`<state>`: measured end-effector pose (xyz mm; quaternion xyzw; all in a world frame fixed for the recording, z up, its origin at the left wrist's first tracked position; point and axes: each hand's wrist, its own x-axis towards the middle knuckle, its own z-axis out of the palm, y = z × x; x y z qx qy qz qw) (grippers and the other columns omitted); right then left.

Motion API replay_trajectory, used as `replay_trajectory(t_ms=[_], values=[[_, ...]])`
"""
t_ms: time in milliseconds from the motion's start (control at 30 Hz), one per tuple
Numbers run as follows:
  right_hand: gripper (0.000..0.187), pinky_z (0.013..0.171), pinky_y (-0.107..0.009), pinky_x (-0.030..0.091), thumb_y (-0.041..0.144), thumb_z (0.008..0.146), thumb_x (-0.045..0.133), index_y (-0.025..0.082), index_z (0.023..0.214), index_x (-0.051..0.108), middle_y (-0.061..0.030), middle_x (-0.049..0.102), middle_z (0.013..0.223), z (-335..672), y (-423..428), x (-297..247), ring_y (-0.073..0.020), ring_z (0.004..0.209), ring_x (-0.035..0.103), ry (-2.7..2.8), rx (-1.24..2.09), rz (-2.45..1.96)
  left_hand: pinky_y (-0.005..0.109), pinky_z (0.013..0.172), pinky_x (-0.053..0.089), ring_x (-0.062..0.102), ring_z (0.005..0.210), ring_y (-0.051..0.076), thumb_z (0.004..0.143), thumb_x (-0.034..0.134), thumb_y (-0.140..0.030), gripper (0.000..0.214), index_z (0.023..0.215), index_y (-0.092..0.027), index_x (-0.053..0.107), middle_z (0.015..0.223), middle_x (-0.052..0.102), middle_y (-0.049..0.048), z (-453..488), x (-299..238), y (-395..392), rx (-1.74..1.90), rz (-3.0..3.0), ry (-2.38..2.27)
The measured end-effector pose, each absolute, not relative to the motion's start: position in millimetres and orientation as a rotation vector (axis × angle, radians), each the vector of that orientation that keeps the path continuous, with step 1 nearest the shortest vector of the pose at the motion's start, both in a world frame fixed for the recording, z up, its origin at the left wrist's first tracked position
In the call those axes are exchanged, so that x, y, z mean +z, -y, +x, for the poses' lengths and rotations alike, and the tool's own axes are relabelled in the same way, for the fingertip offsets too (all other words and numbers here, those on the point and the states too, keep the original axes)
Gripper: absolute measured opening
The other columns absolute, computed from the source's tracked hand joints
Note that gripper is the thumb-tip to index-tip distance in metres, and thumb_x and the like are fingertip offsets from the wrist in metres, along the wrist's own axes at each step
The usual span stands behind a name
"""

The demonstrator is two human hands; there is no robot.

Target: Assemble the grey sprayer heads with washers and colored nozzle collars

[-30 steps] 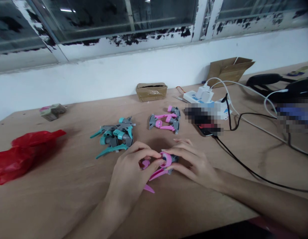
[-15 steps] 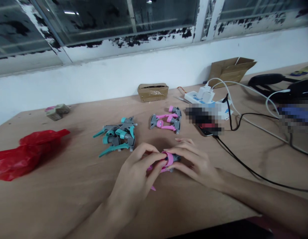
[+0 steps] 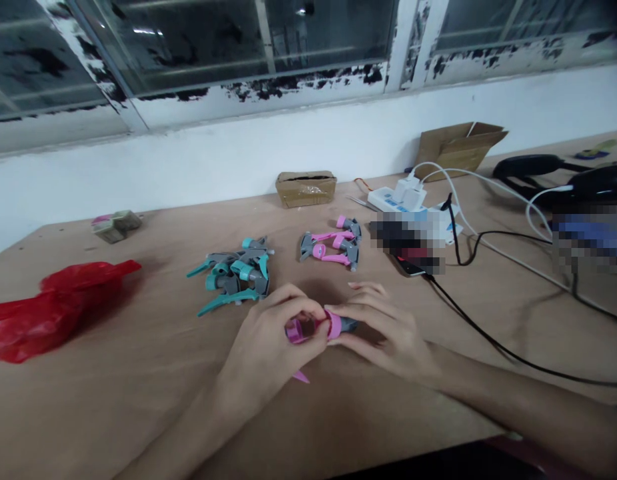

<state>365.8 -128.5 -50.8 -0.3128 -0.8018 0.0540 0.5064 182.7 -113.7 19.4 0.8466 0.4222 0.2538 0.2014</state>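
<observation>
Between my hands is a pink-and-grey plastic piece, like a spray trigger head (image 3: 334, 325). My left hand (image 3: 266, 347) pinches the edge of its pink ring with thumb and forefinger. From the other side, my right hand (image 3: 391, 328) grips the ring and the grey end with its fingers. Under my left hand another pink ring (image 3: 294, 331) and a pointed pink tip (image 3: 301, 377) show; what they belong to is partly hidden. Beyond my hands lie several similar teal-and-grey trigger heads (image 3: 246, 270) in a pile, and a smaller group of pink-and-grey trigger heads (image 3: 333, 243).
A red plastic bag (image 3: 63, 307) lies at left, with small wrapped bundles (image 3: 116, 227) behind it. By the wall stand a small cardboard box (image 3: 306, 190) and an open carton (image 3: 456, 150). A power strip (image 3: 386, 200), a phone (image 3: 411, 265) and cables occupy the right side.
The fingers of my left hand have shifted on the pink ring, and the second pink ring now shows more. The held piece has moved slightly left. The piles lie as before.
</observation>
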Motion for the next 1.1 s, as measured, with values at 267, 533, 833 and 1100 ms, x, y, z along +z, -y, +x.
replay_trajectory(t_ms=[267, 533, 833, 1100], values=[[0.033, 0.097, -0.045, 0.040, 0.021, 0.078, 0.066, 0.021, 0.110, 0.057, -0.0014, 0.069, 0.088, 368, 125, -52, -0.0145, 0.080, 0.064, 1.907, 0.165, -0.776, 0.021, 0.064, 0.046, 0.059, 0.072, 0.011, 0.081, 0.060, -0.026, 0.008, 0.083, -0.026, 0.068, 0.082, 0.062, -0.0023, 160, 18, 101, 0.890, 2.345, -1.071], [0.029, 0.098, -0.047, 0.038, 0.025, 0.075, 0.069, 0.022, 0.103, 0.059, -0.0013, 0.070, 0.088, 371, 124, -49, -0.0153, 0.079, 0.065, 1.927, 0.172, -0.813, 0.023, 0.057, 0.046, 0.060, 0.063, 0.014, 0.085, 0.053, -0.035, 0.020, 0.084, -0.018, 0.064, 0.074, 0.065, -0.0001, 128, -16, 78, 0.965, 2.214, -1.347], [0.028, 0.097, -0.048, 0.036, 0.033, 0.077, 0.067, 0.026, 0.103, 0.061, -0.0011, 0.071, 0.095, 384, 108, -42, -0.0196, 0.085, 0.065, 1.854, 0.084, -1.071, 0.027, 0.070, 0.048, 0.059, 0.079, 0.015, 0.081, 0.058, -0.042, 0.024, 0.093, -0.022, 0.065, 0.094, 0.060, 0.0026, 133, -8, 86, 0.537, 2.484, -1.146], [0.029, 0.101, -0.053, 0.019, 0.045, 0.077, 0.063, 0.024, 0.097, 0.066, -0.0021, 0.072, 0.089, 403, 33, -19, -0.0243, 0.093, 0.063, 2.068, 0.006, -1.308, 0.036, 0.079, 0.048, 0.059, 0.085, 0.020, 0.072, 0.067, -0.035, 0.022, 0.091, -0.023, 0.066, 0.096, 0.056, 0.0038, 133, -15, 89, 0.387, 2.628, -1.178]])
